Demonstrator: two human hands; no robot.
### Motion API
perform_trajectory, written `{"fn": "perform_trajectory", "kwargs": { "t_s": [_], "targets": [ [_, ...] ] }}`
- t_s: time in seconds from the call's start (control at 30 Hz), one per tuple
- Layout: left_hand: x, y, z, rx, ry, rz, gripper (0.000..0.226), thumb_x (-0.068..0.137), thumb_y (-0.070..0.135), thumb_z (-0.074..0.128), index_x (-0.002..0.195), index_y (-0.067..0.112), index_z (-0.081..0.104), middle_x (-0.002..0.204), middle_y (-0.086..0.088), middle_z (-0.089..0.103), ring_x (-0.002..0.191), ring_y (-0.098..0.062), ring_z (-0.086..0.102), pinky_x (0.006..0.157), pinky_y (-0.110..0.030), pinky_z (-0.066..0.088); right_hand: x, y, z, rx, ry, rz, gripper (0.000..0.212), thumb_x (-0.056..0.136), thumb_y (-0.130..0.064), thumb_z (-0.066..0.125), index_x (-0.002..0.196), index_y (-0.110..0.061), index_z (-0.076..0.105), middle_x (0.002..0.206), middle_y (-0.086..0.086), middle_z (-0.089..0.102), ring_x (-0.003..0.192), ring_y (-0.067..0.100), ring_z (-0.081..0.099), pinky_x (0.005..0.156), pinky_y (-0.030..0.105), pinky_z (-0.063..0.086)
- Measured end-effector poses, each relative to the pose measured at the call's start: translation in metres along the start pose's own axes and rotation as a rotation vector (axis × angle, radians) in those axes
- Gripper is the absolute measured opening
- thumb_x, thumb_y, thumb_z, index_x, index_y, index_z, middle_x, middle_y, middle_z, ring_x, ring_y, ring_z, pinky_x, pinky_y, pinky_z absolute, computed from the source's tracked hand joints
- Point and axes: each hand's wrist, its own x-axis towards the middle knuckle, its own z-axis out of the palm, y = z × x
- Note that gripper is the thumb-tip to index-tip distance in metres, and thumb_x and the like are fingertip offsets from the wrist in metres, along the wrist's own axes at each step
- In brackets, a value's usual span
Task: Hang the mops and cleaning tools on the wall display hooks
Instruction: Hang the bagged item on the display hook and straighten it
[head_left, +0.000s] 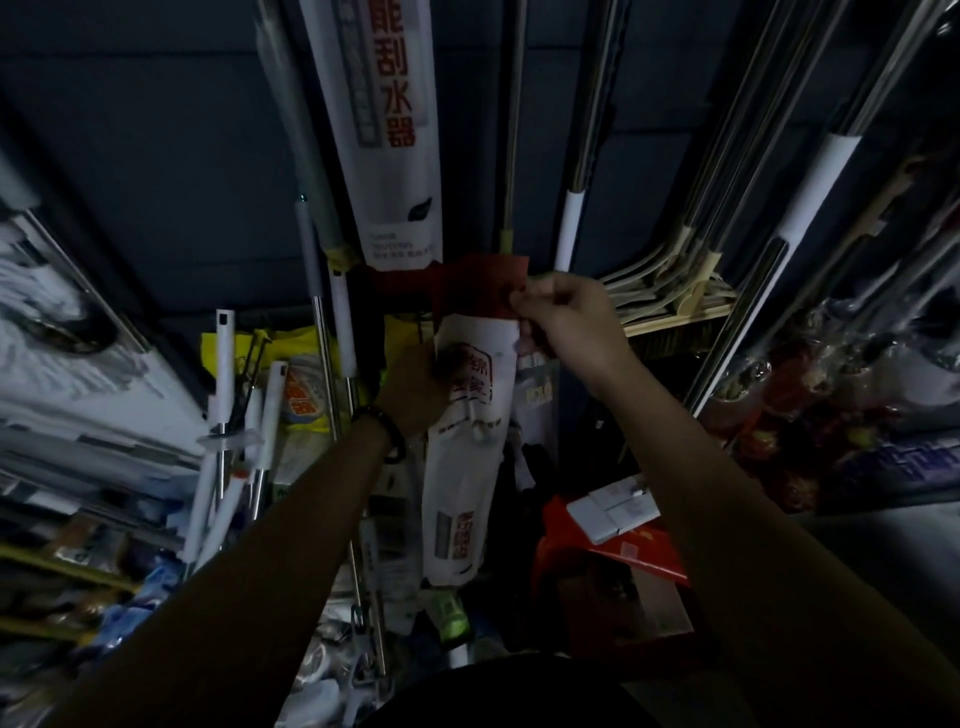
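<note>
A long white packaged cleaning tool (462, 447) with red printed characters hangs upright in the middle of the view; its top carries a dark red card header (480, 283). My left hand (415, 389) grips the white package from the left, about a third of the way down. My right hand (563, 312) pinches the right edge of the red header. Above it, another white packaged wiper (392, 130) hangs on the dark wall (156, 156). The hook itself is hidden behind the packages.
Metal mop poles (576, 208) and cream hangers (670, 291) hang at the upper right. White handles (223, 374) stand at the left by a yellow bag (306, 395). A red box (623, 551) sits low right; wrapped goods (831, 415) fill the right edge.
</note>
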Motion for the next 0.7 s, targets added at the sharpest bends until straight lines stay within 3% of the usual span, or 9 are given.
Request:
{"fn": "perform_trajectory", "kwargs": {
  "t_s": [0.07, 0.1, 0.17, 0.23, 0.3, 0.37, 0.43, 0.57, 0.7],
  "targets": [
    [0.003, 0.007, -0.012, -0.012, 0.013, 0.009, 0.033, 0.105, 0.030, 0.056, 0.128, 0.008, 0.065, 0.124, -0.016, 0.071, 0.113, -0.029, 0.067, 0.102, -0.046, 0.054, 0.007, 0.007, -0.002, -0.076, 0.005, -0.008, 0.048, 0.079, -0.037, 0.087, 0.107, -0.005, 0.066, 0.101, 0.015, 0.074, 0.080, 0.027, 0.076, 0.072, 0.043, 0.064],
    [0.004, 0.013, -0.018, -0.041, 0.030, 0.019, 0.031, 0.104, 0.032, 0.057, 0.127, 0.012, 0.066, 0.123, -0.012, 0.072, 0.115, -0.026, 0.067, 0.104, -0.044, 0.054, 0.008, 0.011, -0.001, -0.124, -0.062, 0.009, 0.051, 0.075, -0.044, 0.089, 0.109, -0.012, 0.069, 0.108, 0.012, 0.076, 0.092, 0.024, 0.077, 0.083, 0.045, 0.065],
    [0.008, 0.029, -0.033, -0.135, 0.055, 0.034, 0.029, 0.106, 0.023, 0.056, 0.133, 0.015, 0.064, 0.128, -0.001, 0.070, 0.120, -0.016, 0.065, 0.107, -0.033, 0.051, 0.004, 0.014, 0.002, -0.238, -0.314, 0.021, 0.039, 0.084, -0.041, 0.084, 0.112, -0.014, 0.077, 0.110, 0.005, 0.080, 0.103, 0.020, 0.076, 0.095, 0.046, 0.062],
    [0.013, 0.043, -0.050, -0.200, 0.060, 0.063, 0.031, 0.107, 0.020, 0.056, 0.138, 0.019, 0.062, 0.133, 0.002, 0.069, 0.123, -0.012, 0.065, 0.108, -0.031, 0.051, 0.002, 0.013, 0.006, -0.278, -0.398, -0.042, 0.034, 0.092, -0.032, 0.079, 0.105, -0.001, 0.078, 0.103, 0.017, 0.079, 0.095, 0.025, 0.076, 0.090, 0.051, 0.061],
    [0.018, 0.058, -0.068, -0.209, 0.071, 0.089, 0.028, 0.106, 0.020, 0.058, 0.133, 0.023, 0.065, 0.126, 0.003, 0.073, 0.115, -0.009, 0.069, 0.103, -0.032, 0.056, 0.002, 0.003, 0.011, -0.187, -0.348, -0.118, 0.034, 0.093, -0.024, 0.079, 0.094, 0.010, 0.074, 0.093, 0.030, 0.075, 0.078, 0.030, 0.072, 0.074, 0.055, 0.061],
    [0.021, 0.074, -0.085, -0.216, 0.097, 0.114, 0.024, 0.104, 0.020, 0.061, 0.127, 0.024, 0.067, 0.114, 0.009, 0.075, 0.102, -0.003, 0.072, 0.094, -0.031, 0.061, 0.008, -0.016, 0.012, -0.158, -0.297, -0.155, 0.025, 0.093, -0.019, 0.079, 0.090, 0.006, 0.077, 0.082, 0.021, 0.078, 0.069, 0.027, 0.074, 0.067, 0.054, 0.062],
    [0.024, 0.089, -0.100, -0.247, 0.120, 0.128, 0.018, 0.102, 0.028, 0.065, 0.119, 0.029, 0.071, 0.109, 0.007, 0.078, 0.099, -0.008, 0.075, 0.089, -0.038, 0.063, 0.012, -0.041, 0.011, -0.174, -0.273, -0.204, 0.023, 0.093, -0.019, 0.080, 0.088, 0.003, 0.079, 0.076, 0.011, 0.079, 0.064, 0.021, 0.075, 0.063, 0.049, 0.065],
    [0.024, 0.113, -0.125, -0.324, 0.099, 0.169, 0.030, 0.095, 0.045, 0.069, 0.121, 0.030, 0.074, 0.123, 0.002, 0.076, 0.116, -0.019, 0.072, 0.100, -0.050, 0.057, 0.023, -0.081, 0.007, -0.106, -0.244, -0.246, 0.027, 0.095, -0.021, 0.077, 0.095, 0.005, 0.079, 0.086, 0.022, 0.079, 0.073, 0.036, 0.077, 0.064, 0.050, 0.066],
    [0.026, 0.140, -0.145, -0.237, 0.146, 0.280, 0.040, 0.096, 0.037, 0.071, 0.133, 0.023, 0.068, 0.132, 0.003, 0.072, 0.121, -0.015, 0.069, 0.103, -0.045, 0.057, 0.033, -0.121, 0.004, -0.126, -0.252, -0.287, 0.011, 0.097, -0.022, 0.075, 0.090, -0.015, 0.080, 0.079, 0.006, 0.081, 0.065, 0.023, 0.076, 0.056, 0.033, 0.064]
  ]
}}
